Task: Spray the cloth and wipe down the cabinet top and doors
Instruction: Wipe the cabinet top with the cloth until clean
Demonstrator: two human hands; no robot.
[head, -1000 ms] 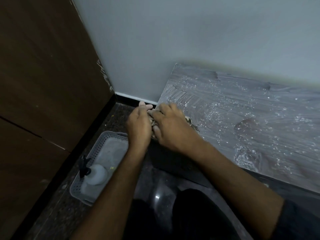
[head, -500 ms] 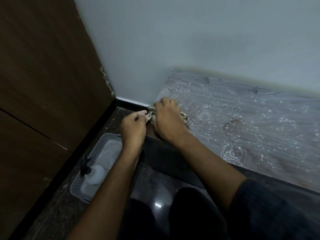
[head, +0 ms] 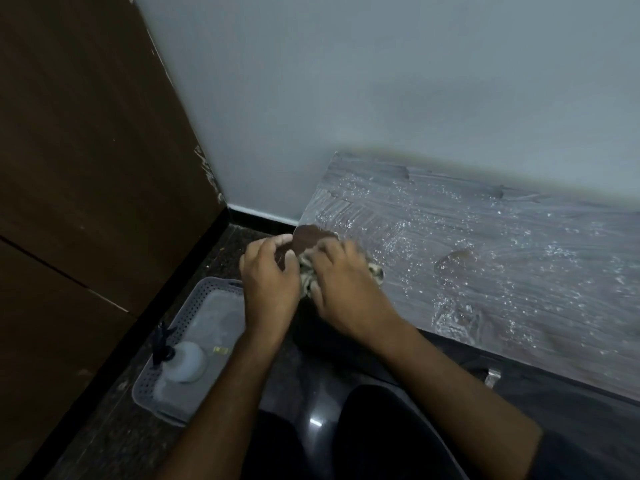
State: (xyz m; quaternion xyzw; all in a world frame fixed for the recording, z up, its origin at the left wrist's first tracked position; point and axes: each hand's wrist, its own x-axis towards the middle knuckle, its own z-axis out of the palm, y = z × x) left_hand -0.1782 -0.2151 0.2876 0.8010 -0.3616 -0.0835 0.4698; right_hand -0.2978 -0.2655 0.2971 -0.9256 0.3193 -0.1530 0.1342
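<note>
A low cabinet's top (head: 485, 258) is covered in whitish, streaky foam and droplets, with a wiped brown patch (head: 310, 235) at its near left corner. My right hand (head: 343, 282) presses a crumpled beige cloth (head: 306, 271) onto that corner, fingers curled over it. My left hand (head: 268, 275) sits at the cabinet's left edge beside the cloth, fingers loosely curled; whether it holds the cloth is hidden. A white spray bottle (head: 181, 360) with a black trigger stands in a grey perforated basket (head: 194, 299) on the floor to the left.
A brown wooden panel (head: 86, 168) rises on the left and a pale wall (head: 381, 81) stands behind the cabinet. The floor (head: 114, 438) is dark speckled stone. My dark-clothed knees (head: 363, 434) fill the bottom of the view, close to the cabinet front.
Both hands slid back toward me along the cabinet's left corner with the cloth, leaving a clean brown patch where foam lay. The spray bottle and basket stayed put.
</note>
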